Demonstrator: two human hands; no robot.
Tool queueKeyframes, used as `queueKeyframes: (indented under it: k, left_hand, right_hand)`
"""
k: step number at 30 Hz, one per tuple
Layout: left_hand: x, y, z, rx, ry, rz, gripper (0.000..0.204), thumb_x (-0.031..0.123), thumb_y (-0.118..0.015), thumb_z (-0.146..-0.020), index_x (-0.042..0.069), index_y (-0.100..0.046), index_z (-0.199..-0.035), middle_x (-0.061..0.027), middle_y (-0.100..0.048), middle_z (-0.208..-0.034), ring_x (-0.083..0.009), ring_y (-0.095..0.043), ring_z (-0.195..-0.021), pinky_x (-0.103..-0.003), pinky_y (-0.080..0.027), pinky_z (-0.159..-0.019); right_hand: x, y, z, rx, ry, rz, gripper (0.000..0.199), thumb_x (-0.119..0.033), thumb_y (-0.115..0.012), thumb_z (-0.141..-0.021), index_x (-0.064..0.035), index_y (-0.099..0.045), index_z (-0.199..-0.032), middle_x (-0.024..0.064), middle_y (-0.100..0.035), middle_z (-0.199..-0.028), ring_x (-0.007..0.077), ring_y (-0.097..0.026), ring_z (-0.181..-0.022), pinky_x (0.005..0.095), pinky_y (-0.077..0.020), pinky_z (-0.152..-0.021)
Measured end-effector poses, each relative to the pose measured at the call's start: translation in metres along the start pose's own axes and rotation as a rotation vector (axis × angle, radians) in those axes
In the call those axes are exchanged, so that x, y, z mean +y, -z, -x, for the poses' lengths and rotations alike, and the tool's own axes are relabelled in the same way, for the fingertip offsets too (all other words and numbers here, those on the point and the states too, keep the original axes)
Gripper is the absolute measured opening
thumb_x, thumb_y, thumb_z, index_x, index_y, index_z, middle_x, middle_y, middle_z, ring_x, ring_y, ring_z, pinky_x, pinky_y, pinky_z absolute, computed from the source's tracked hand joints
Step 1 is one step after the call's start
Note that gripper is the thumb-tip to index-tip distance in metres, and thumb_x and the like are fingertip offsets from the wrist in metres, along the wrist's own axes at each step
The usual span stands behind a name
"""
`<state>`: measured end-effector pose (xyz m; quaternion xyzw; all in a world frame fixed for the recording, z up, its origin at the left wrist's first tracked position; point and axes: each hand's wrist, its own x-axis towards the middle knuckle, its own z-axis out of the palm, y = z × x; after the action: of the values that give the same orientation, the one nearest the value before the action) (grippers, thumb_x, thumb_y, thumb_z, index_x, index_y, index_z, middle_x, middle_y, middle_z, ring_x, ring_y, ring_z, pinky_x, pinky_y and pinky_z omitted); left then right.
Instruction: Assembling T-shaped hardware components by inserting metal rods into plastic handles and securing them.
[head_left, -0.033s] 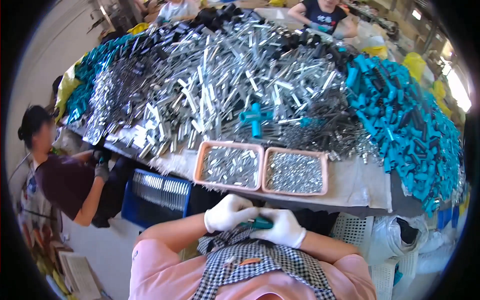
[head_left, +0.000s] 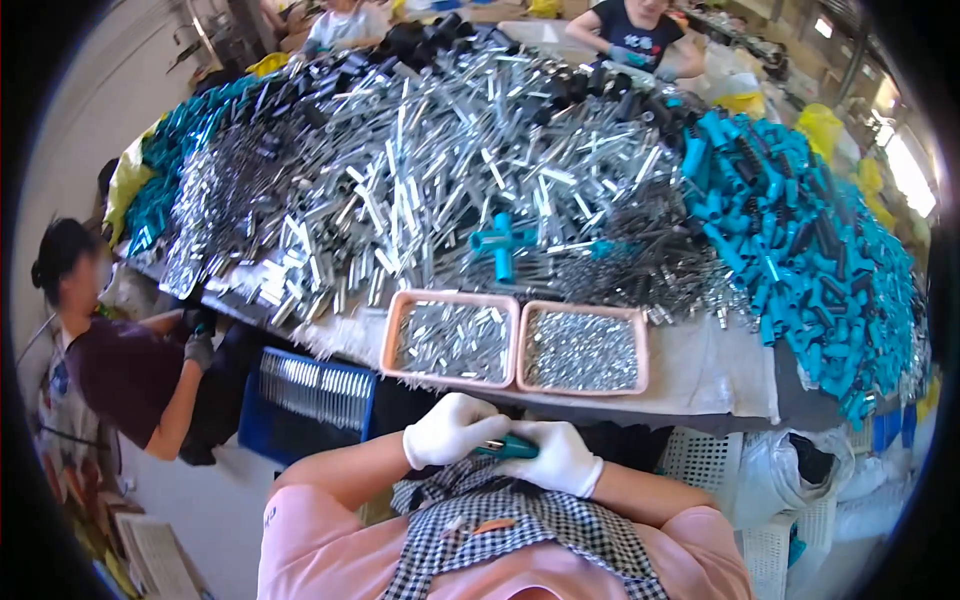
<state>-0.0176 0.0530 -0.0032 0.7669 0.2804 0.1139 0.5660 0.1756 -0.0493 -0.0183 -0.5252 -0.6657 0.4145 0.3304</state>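
Note:
In front of my chest, both my hands wear white gloves. My right hand (head_left: 562, 460) is closed around a teal plastic handle-like piece (head_left: 516, 447) that lies across its palm side. My left hand (head_left: 452, 430) has its fingers bent at the piece's left end, where a small bit of bare metal shows. Whatever else its fingertips pinch is hidden. Just beyond the hands, two pink trays stand side by side on the table edge: the left tray (head_left: 450, 382) holds short metal tubes, the right tray (head_left: 583, 389) smaller metal pieces.
Past the trays rises a wide heap of metal tubes and rods (head_left: 400, 190). Teal plastic parts (head_left: 790, 230) are piled at the right. A blue crate (head_left: 243, 425) of metal rods stands left of me, beside a seated co-worker (head_left: 125, 375). Two other people sit across the table.
The whole view has shifted slightly. My hands remain together on the teal piece, and a little more of the metal at its left end shows.

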Motion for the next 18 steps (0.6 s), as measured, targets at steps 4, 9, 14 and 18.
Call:
queueKeyframes:
  k: [4,9,14,18]
  left_hand:
    - [0.017,0.021,-0.014,-0.066,0.129,-0.092,0.032,0.026,-0.058,-0.092,-0.002,-0.069,-0.082,-0.0128,-0.064,-0.068,-0.021,-0.063,-0.058,-0.035,-0.05,-0.057]
    - [-0.018,0.075,-0.057,0.536,0.144,-0.889,0.022,0.022,-0.066,-0.077,0.001,-0.068,-0.075,-0.022,-0.068,-0.08,-0.0401,-0.066,-0.086,-0.045,-0.052,-0.083]
    - [-0.084,0.072,-0.072,0.337,0.151,-1.198,0.011,0.009,-0.061,-0.073,0.0,-0.068,-0.076,-0.0202,-0.068,-0.077,-0.0343,-0.069,-0.077,-0.043,-0.053,-0.078]
    - [-0.077,0.07,-0.066,0.339,0.034,-1.278,0.012,0.007,-0.059,-0.074,0.003,-0.069,-0.079,-0.0183,-0.068,-0.075,-0.0334,-0.07,-0.075,-0.042,-0.054,-0.07]
  right_hand:
    - [0.008,0.002,-0.012,-0.013,-0.029,0.01,0.042,-0.033,-0.08,-0.075,-0.0066,-0.071,-0.107,0.0177,-0.07,-0.086,0.034,-0.069,-0.078,0.0393,-0.0539,-0.072]
    - [0.016,0.018,-0.017,0.113,-0.074,0.116,0.036,-0.036,-0.078,-0.077,-0.0072,-0.072,-0.099,0.017,-0.069,-0.08,0.035,-0.068,-0.074,0.0403,-0.0532,-0.069]
    - [0.016,0.026,-0.005,0.172,0.015,0.182,0.042,-0.035,-0.078,-0.077,-0.0068,-0.071,-0.107,0.0181,-0.07,-0.087,0.0358,-0.068,-0.079,0.0403,-0.0539,-0.072]
    - [0.019,0.026,0.007,0.211,0.026,0.23,0.046,-0.036,-0.078,-0.075,-0.0084,-0.071,-0.111,0.0185,-0.07,-0.092,0.0365,-0.068,-0.083,0.0411,-0.0543,-0.076]
